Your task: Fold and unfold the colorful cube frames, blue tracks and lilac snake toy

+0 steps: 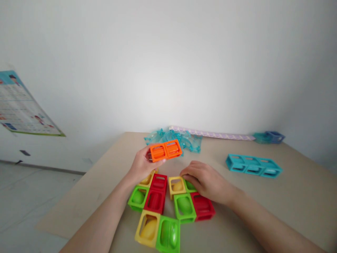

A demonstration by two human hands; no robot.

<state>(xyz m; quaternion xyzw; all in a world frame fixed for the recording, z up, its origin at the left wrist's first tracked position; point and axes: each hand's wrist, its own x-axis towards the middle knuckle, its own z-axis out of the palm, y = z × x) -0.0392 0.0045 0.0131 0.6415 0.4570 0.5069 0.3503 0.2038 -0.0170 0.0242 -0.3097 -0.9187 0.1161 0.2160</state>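
My left hand (143,165) is closed around a pair of joined orange cube blocks (165,150) and holds them up above the table. Below them lies a flat cluster of hollow cube blocks: yellow (147,227), green (168,234), red (156,200) and more green (184,207) and red (202,208) ones. My right hand (206,181) rests palm down on the right side of this cluster, fingers curled over a small yellow block (176,185) and a green one next to it.
A row of three joined teal cubes (253,165) lies at the right on the beige table (302,196). Clear teal curved pieces (184,138), a pale purple strip (216,134) and a blue block (273,136) sit at the wall. A poster (21,109) hangs left.
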